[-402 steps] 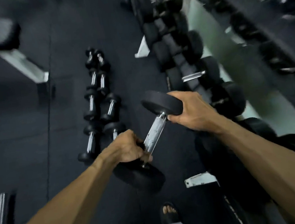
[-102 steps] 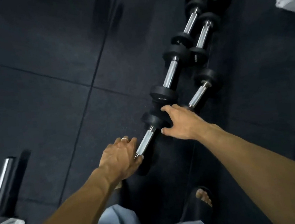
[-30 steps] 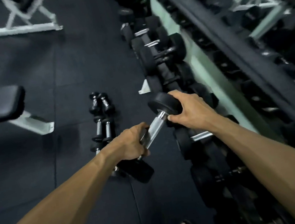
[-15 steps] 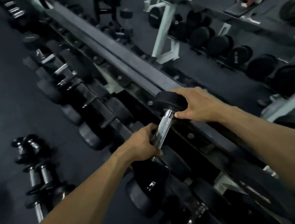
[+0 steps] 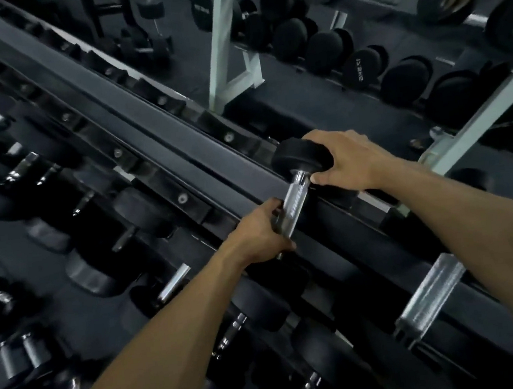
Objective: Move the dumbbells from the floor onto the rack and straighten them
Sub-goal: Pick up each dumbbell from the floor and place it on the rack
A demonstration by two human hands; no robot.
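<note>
The left hand (image 5: 261, 232) grips the dumbbell (image 5: 296, 186) by its rough steel handle, the right hand (image 5: 345, 160) clasps its far rubber head; it looks heavy and stiff over the rack (image 5: 143, 111).

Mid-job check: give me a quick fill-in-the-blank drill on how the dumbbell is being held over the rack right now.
1. The left hand grips the knurled chrome ____ of the black rubber-headed dumbbell.
2. The right hand holds the dumbbell's far ____.
3. The dumbbell is above the long black steel ____.

Missing words: handle; head; rack
</note>
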